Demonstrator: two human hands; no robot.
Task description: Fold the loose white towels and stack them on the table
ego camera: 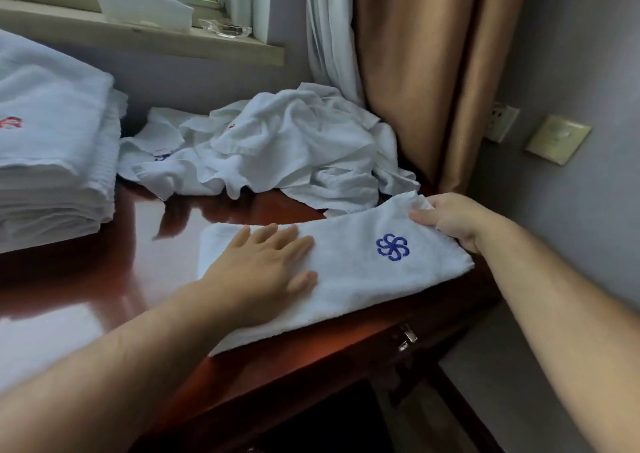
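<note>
A white towel (363, 279) lies folded into a long band along the near edge of the table (104, 272), reaching toward the near right corner. A blue flower-shaped emblem (393, 247) faces up on its right half.

The left hand (263, 272) lies flat on the left half of the towel, palm down. Its fingers are straight and slightly spread, pressing the cloth against the table. The right hand (453, 220) holds the right end of the towel at its far corner, with the thumb on top and the fingers curled under the edge, pinching the cloth. That corner is lifted a little off the table.

Behind the towel, at the far right corner of the table, a heap of loose towels (287, 147) lies crumpled, touching the towel's far edge. Small red and blue marks show among the folds. At the left edge of the table stands a stack of folded towels (48, 161) with a red mark on the top one.

Past the far edge of the table is a window sill (138, 33) carrying a white dish (145, 7) and a glass ashtray (225, 30). A white sheer curtain (329, 30) and a tan curtain (415, 71) hang at the far right corner. On the wall to the right are a socket (500, 121) and a switch plate (557, 139). A metal drawer handle (407, 336) shows below the near edge.
</note>
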